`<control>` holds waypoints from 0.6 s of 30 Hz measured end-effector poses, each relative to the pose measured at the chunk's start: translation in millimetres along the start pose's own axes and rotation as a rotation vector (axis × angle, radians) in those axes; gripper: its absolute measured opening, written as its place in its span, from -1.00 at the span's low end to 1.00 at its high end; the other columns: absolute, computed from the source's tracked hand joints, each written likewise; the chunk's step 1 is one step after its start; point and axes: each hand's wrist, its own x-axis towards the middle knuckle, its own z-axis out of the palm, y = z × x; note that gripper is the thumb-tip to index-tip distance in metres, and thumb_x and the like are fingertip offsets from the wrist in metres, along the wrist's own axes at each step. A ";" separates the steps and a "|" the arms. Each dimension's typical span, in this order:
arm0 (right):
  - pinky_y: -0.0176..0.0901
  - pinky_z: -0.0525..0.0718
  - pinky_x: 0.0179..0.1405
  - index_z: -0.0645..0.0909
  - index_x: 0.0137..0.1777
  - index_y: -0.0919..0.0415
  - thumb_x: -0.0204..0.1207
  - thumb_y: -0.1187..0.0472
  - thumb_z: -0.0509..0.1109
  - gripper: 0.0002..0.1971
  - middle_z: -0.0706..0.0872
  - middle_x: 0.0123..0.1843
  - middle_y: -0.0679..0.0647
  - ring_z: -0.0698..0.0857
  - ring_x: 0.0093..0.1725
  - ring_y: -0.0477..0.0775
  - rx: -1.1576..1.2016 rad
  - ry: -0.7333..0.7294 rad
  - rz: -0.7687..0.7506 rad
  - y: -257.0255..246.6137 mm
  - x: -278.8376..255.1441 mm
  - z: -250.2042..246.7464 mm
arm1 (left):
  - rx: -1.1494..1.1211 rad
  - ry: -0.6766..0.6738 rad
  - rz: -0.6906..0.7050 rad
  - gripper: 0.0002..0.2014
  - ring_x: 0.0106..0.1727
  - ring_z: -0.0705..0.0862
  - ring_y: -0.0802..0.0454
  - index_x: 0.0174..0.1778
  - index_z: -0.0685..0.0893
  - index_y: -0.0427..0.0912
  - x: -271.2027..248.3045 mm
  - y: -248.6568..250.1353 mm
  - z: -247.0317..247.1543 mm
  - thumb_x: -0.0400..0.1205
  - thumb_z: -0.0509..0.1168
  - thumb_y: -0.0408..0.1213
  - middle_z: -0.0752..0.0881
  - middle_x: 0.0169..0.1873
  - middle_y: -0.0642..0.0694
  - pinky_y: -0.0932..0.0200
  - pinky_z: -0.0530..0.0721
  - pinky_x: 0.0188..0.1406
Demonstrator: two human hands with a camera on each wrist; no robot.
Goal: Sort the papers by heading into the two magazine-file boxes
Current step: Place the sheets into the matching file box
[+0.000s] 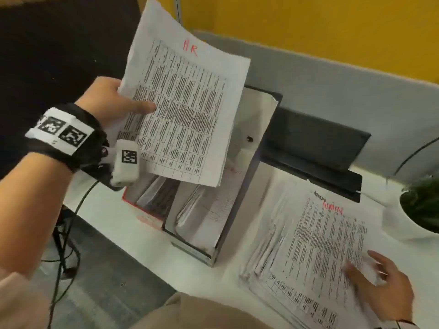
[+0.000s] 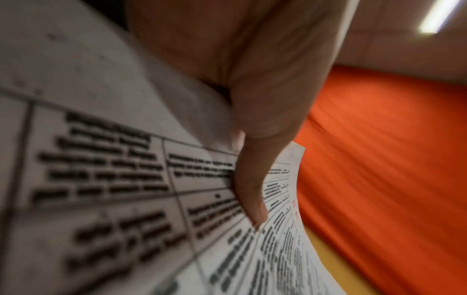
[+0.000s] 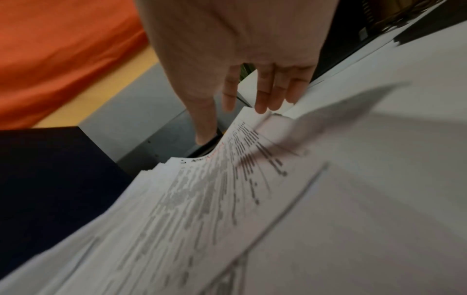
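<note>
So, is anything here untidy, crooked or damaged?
Yes. The pile of papers under the right hand is fanned out, its left edges stepped, not squared. The HR sheet gripped by the left hand bends at its top. Nothing looks torn or spilled.

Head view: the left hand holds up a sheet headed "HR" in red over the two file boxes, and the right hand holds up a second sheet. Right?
Not quite. The right hand holds nothing up: it rests flat on the stack on the desk, as the head view shows. The left hand does hold the HR sheet over the boxes.
</note>
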 end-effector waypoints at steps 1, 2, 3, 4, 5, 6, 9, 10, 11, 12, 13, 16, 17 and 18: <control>0.24 0.55 0.25 0.60 0.22 0.13 0.13 0.04 0.69 -0.36 0.69 0.14 0.33 0.64 0.12 0.35 -0.058 0.010 0.012 3.4 -0.8 3.3 | 0.064 0.014 -0.019 -0.78 -0.26 0.69 0.23 -0.20 0.70 0.11 3.8 -5.7 1.1 0.31 0.57 -0.07 0.75 -0.35 0.15 0.28 0.51 -0.41; 0.25 0.51 0.30 0.58 0.25 0.13 0.11 0.01 0.70 -0.32 0.68 0.18 0.33 0.62 0.16 0.36 -0.111 0.012 0.026 6.9 -1.5 6.6 | 0.144 0.015 -0.030 -0.74 -0.27 0.69 0.16 -0.15 0.71 0.05 7.2 -10.8 4.5 0.30 0.58 -0.09 0.74 -0.31 0.09 0.25 0.52 -0.43; 0.26 0.47 0.35 0.57 0.27 0.11 0.09 -0.01 0.70 -0.28 0.66 0.21 0.33 0.58 0.22 0.38 -0.150 0.006 0.039 10.3 -2.2 9.9 | 0.233 0.002 -0.027 -0.69 -0.26 0.69 0.07 -0.11 0.72 -0.05 9.9 -15.5 10.5 0.30 0.59 -0.10 0.74 -0.27 0.00 0.19 0.56 -0.40; 0.27 0.44 0.40 0.55 0.30 0.10 0.07 -0.01 0.71 -0.24 0.63 0.23 0.33 0.55 0.26 0.38 -0.172 0.001 0.050 13.5 -2.8 12.7 | 0.319 -0.018 -0.009 -0.65 -0.24 0.69 -0.02 -0.09 0.72 -0.16 11.8 -19.4 18.3 0.30 0.60 -0.11 0.74 -0.22 -0.10 0.13 0.58 -0.34; 0.28 0.41 0.44 0.53 0.32 0.11 0.05 0.00 0.72 -0.21 0.60 0.25 0.33 0.52 0.30 0.38 -0.178 0.000 0.060 16.4 -3.1 15.3 | 0.390 -0.042 0.013 -0.61 -0.21 0.67 -0.09 -0.07 0.71 -0.25 13.2 -23.2 27.6 0.30 0.60 -0.13 0.73 -0.18 -0.17 0.08 0.57 -0.30; 0.30 0.39 0.45 0.52 0.35 0.12 0.03 0.03 0.74 -0.17 0.57 0.26 0.35 0.50 0.32 0.40 -0.172 0.003 0.072 18.8 -3.2 17.2 | 0.440 -0.062 0.030 -0.59 -0.18 0.64 -0.12 -0.05 0.68 -0.31 13.7 -26.7 37.9 0.33 0.59 -0.14 0.71 -0.15 -0.19 0.06 0.54 -0.27; 0.34 0.39 0.45 0.47 0.40 0.20 -0.03 0.11 0.76 -0.07 0.56 0.29 0.40 0.48 0.33 0.46 -0.168 -0.002 0.098 21.0 -1.9 19.2 | 0.512 -0.092 0.059 -0.73 -0.11 0.63 -0.22 -0.01 0.65 -0.35 16.1 -36.6 67.4 0.48 0.47 -0.26 0.66 -0.13 -0.29 0.05 0.50 -0.22; 0.34 0.37 0.46 0.46 0.41 0.22 -0.03 0.12 0.77 -0.06 0.57 0.29 0.41 0.47 0.34 0.46 -0.174 -0.005 0.105 20.8 -1.4 19.0 | 0.539 -0.107 0.074 -0.78 -0.05 0.67 -0.28 -0.02 0.66 -0.40 17.7 -40.7 76.6 0.54 0.39 -0.31 0.67 -0.11 -0.35 0.02 0.53 -0.18; 0.33 0.35 0.47 0.45 0.42 0.24 -0.02 0.12 0.76 -0.05 0.57 0.30 0.42 0.46 0.35 0.45 -0.176 -0.008 0.112 20.5 -0.6 18.7 | 0.565 -0.128 0.085 -0.80 0.02 0.68 -0.31 -0.02 0.67 -0.43 19.5 -45.2 85.4 0.57 0.33 -0.34 0.69 -0.07 -0.40 0.00 0.55 -0.11; 0.32 0.34 0.47 0.44 0.43 0.25 -0.01 0.13 0.76 -0.05 0.56 0.30 0.43 0.45 0.36 0.45 -0.175 -0.011 0.116 20.0 -0.1 18.4 | 0.592 -0.154 0.093 -0.81 0.06 0.69 -0.32 -0.01 0.68 -0.44 20.6 -49.6 93.3 0.57 0.31 -0.36 0.70 -0.03 -0.42 0.01 0.55 -0.07; 0.32 0.34 0.47 0.43 0.43 0.25 0.00 0.13 0.76 -0.05 0.55 0.31 0.44 0.45 0.36 0.45 -0.172 -0.015 0.117 19.9 0.1 18.1 | 0.625 -0.184 0.091 -0.80 0.07 0.69 -0.31 0.00 0.68 -0.43 21.0 -53.6 100.7 0.55 0.34 -0.37 0.71 -0.01 -0.41 0.03 0.56 -0.05; 0.30 0.32 0.49 0.42 0.45 0.24 0.03 0.13 0.75 -0.06 0.53 0.31 0.46 0.42 0.39 0.44 -0.169 -0.034 0.119 19.7 -0.6 17.0 | 0.742 -0.268 0.043 -0.66 0.16 0.66 -0.27 0.13 0.66 -0.39 23.6 -65.9 119.2 0.45 0.46 -0.40 0.70 0.09 -0.35 0.01 0.59 0.10; 0.28 0.31 0.50 0.42 0.46 0.23 0.04 0.14 0.74 -0.06 0.52 0.32 0.46 0.41 0.39 0.44 -0.165 -0.040 0.127 19.3 -0.9 16.7 | 0.770 -0.286 0.032 -0.64 0.18 0.65 -0.27 0.15 0.65 -0.38 24.9 -68.6 122.8 0.44 0.47 -0.42 0.69 0.12 -0.35 -0.01 0.59 0.15; 0.26 0.30 0.50 0.41 0.47 0.22 0.05 0.14 0.74 -0.06 0.51 0.32 0.47 0.40 0.40 0.43 -0.159 -0.045 0.135 18.7 -1.5 16.4 | 0.788 -0.299 0.027 -0.64 0.19 0.65 -0.28 0.16 0.64 -0.37 25.5 -71.3 125.3 0.44 0.45 -0.43 0.69 0.13 -0.34 -0.02 0.59 0.16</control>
